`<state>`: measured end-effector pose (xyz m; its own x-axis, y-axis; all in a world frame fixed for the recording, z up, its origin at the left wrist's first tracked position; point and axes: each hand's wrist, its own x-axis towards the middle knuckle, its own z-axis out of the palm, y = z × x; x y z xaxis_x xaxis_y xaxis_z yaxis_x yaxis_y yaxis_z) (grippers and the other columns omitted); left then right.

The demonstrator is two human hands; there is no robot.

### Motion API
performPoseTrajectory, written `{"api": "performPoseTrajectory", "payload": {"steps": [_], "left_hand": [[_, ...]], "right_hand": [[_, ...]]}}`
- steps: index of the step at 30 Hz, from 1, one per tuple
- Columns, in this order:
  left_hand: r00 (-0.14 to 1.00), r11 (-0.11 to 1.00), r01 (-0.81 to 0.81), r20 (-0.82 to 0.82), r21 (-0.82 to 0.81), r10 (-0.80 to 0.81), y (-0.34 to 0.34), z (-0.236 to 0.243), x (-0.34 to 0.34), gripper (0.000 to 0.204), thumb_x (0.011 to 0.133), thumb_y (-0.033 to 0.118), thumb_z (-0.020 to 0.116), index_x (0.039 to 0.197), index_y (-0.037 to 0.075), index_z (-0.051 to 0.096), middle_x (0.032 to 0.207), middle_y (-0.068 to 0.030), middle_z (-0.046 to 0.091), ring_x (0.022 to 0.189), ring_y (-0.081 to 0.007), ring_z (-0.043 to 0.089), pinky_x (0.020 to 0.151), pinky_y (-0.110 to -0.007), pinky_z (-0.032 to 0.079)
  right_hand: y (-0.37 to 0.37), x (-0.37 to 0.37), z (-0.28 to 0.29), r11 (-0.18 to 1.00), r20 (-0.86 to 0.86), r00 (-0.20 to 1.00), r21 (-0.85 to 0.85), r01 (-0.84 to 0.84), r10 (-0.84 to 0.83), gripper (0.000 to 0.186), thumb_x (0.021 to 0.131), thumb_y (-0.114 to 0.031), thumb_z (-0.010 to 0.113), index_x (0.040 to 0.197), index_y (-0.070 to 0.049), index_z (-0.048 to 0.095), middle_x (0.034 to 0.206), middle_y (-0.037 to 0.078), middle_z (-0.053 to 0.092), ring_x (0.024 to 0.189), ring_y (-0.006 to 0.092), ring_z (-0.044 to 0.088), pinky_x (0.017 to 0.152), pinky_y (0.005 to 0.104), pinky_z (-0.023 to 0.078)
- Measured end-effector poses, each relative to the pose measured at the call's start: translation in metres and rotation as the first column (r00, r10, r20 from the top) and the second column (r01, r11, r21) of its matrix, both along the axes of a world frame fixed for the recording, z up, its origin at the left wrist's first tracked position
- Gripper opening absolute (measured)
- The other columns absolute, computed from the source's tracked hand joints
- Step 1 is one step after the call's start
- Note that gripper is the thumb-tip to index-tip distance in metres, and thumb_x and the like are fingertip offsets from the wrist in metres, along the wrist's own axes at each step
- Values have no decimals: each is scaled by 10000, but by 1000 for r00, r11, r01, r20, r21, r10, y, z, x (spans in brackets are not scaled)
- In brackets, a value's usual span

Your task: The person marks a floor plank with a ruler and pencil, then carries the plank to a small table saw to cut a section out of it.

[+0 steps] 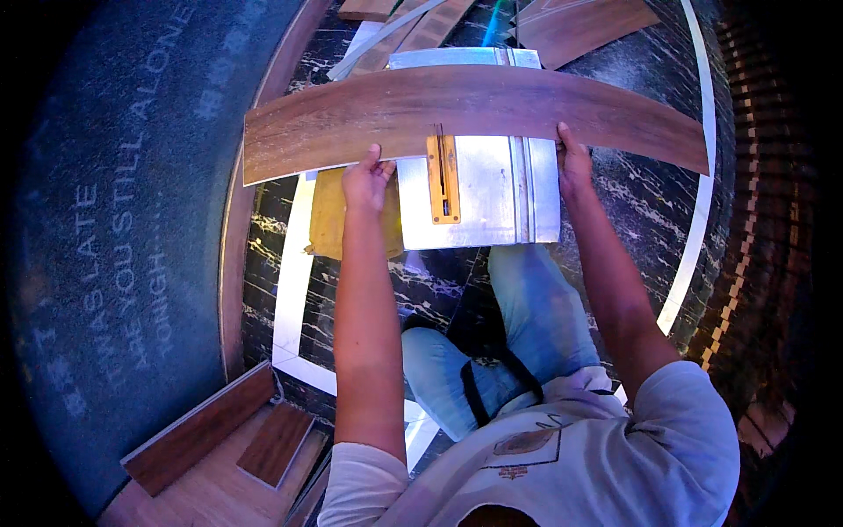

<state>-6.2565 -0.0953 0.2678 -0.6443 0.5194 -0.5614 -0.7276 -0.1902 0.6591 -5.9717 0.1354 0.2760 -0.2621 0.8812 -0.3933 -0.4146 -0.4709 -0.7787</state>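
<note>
A long brown wood-look plank [351,114] lies crosswise over a silver metal saw table [481,193], its two ends reaching well past the table. My left hand [369,178] grips the plank's near edge left of the table, thumb on top. By the table's right side, my right hand [573,161] holds the same edge, thumb also up. Between them a yellow insert plate [443,180] with a dark slot is set in the metal top. The plank's near edge crosses the insert's far end, where a thin dark line runs into the plank. Fingers under the plank are hidden.
More planks [584,26] lie beyond the table on the dark marbled floor [637,211]. A yellowish-brown panel [338,215] sits beside the table's left side. Cut plank pieces [277,443] rest at the lower left, near a dark blue wall [132,220] with lettering.
</note>
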Motion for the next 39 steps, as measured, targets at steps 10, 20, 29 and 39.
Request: {"api": "performPoseTrajectory", "payload": {"steps": [10, 20, 29, 39], "left_hand": [[995, 994, -84, 57, 68, 80, 20, 26, -8, 322, 887, 46, 638, 1182, 5, 514, 1105, -124, 583, 1006, -277, 591, 898, -440, 515], [983, 955, -185, 48, 233, 178, -61, 163, 126, 458, 834, -29, 585, 1276, -17, 462, 1215, -157, 555, 1135, -338, 556, 949, -531, 499], [973, 851, -230, 95, 472, 210, -115, 270, 288, 545, 859, 47, 542, 1370, -25, 367, 1371, -231, 454, 1253, -427, 472, 962, -629, 465], [968, 820, -251, 146, 515, 204, -169, 302, 406, 528, 867, 63, 519, 1361, -44, 368, 1332, -214, 493, 1229, -399, 506, 978, -601, 464]], "right_hand": [[38, 2, -1, 993, -27, 993, -18, -118, 117, 137, 896, -171, 668, 965, -84, 589, 811, 0, 577, 695, 96, 521, 629, 251, 426], [32, 51, 142, 988, -68, 991, 111, -109, 117, 153, 868, -136, 694, 953, -74, 581, 844, -4, 572, 673, 77, 489, 562, 217, 372], [-139, 98, 249, 712, 165, 869, 512, -480, 467, 344, 855, -163, 699, 1128, 2, 571, 1025, 66, 632, 921, 142, 604, 809, 317, 496], [-216, 185, 316, 621, 216, 760, 463, -632, 612, 244, 858, -147, 701, 1025, -10, 589, 874, 8, 590, 789, 89, 552, 676, 262, 462]]}}
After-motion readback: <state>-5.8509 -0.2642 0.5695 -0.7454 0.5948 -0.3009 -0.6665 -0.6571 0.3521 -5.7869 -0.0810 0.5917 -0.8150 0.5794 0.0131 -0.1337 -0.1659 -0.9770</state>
